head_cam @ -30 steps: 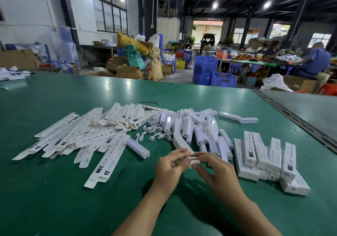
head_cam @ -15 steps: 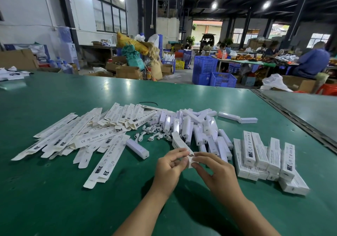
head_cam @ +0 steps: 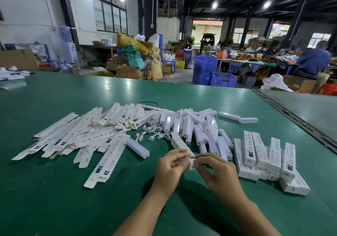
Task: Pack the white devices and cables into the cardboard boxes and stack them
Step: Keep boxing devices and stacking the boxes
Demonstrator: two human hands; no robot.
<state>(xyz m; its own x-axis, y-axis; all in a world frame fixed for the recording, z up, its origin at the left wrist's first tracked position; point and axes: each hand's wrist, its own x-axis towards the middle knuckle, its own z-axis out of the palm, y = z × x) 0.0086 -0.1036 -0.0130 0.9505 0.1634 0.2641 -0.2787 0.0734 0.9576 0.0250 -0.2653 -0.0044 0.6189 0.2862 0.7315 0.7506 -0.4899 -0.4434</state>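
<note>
A long white cardboard box [head_cam: 179, 142] lies slanted on the green table [head_cam: 54, 199], its near end between my hands. My left hand [head_cam: 170, 166] and my right hand [head_cam: 214, 171] both pinch that end at its flap. Behind it lies a heap of white devices [head_cam: 189, 126] with coiled white cables [head_cam: 151, 134] at its left. Flat unfolded boxes [head_cam: 76, 137] spread to the left. One loose white device [head_cam: 138, 148] lies near them. Closed boxes [head_cam: 264, 155] are stacked to the right.
Two more white devices [head_cam: 237, 117] lie apart at the far right of the heap. A dark seam [head_cam: 291, 119] divides this table from the neighbouring one. Blue crates [head_cam: 209, 71], cardboard cartons and seated people fill the hall behind.
My fingers have worked slightly at the box's near end; the box and hands stay in the same spot. Nothing else on the table has moved.
</note>
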